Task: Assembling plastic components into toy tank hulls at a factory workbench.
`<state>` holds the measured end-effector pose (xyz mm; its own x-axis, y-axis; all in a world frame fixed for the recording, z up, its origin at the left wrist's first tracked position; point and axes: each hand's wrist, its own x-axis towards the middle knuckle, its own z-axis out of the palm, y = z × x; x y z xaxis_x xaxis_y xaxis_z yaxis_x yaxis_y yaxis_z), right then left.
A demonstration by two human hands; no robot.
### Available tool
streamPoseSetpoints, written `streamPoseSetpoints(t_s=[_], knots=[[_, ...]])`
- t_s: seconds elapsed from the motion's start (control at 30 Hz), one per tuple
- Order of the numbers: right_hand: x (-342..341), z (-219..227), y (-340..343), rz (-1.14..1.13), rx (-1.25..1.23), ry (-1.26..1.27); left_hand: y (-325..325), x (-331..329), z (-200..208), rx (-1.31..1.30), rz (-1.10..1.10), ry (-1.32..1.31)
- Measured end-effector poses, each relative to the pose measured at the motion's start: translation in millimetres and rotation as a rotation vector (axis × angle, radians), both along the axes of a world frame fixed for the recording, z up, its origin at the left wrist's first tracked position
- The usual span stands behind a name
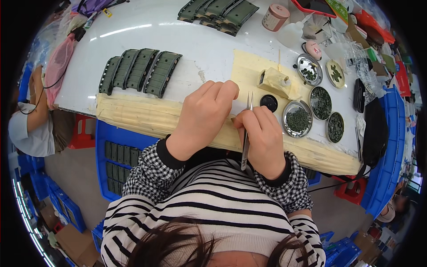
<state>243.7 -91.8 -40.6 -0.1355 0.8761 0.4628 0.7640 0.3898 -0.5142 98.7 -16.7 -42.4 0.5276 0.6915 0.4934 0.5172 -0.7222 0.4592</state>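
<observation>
My left hand [202,120] is closed above the padded front edge of the table; whatever its fingers hold is hidden. Close beside it, my right hand [264,144] grips a pair of metal tweezers [245,149], their tips pointing away from me. Just past the right hand lies a round black cap [268,103]. A small bottle with a pale nozzle [285,82] sits in a yellow-taped holder [271,82] behind it. To the right, a metal dish [297,119] holds many tiny dark green pieces. Several curved dark green plates [141,71] lie in a row on the left.
More dishes [320,103] of small green parts stand at the right. A stack of green plates [218,15] and a pink jar [275,18] are at the back. Below the table's left side is a blue crate [102,160] with green parts. A person [35,120] sits at far left.
</observation>
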Motion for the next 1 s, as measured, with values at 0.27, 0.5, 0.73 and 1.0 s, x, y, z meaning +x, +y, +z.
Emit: streamPoseSetpoints(t_s=[0.27, 0.5, 0.73, 1.0], knots=[[20.1, 9.8, -11.2, -0.069, -0.004, 0.201, -21.5, 1.7, 3.4, -0.307, -0.199, -0.184], [40.4, 12.6, -27.8, -0.278, 0.122, 0.232, -14.6, -7.8, 19.2, -0.409, -0.119, -0.251], [54.7, 0.6, -33.7, -0.301, 0.192, 0.137, 131.7, -43.4, 47.9, -0.084, -0.04, -0.12], [54.7, -2.2, -31.9, -0.277, 0.222, 0.154, 271.7, -25.3, 32.6, -0.446, 0.24, 0.264]])
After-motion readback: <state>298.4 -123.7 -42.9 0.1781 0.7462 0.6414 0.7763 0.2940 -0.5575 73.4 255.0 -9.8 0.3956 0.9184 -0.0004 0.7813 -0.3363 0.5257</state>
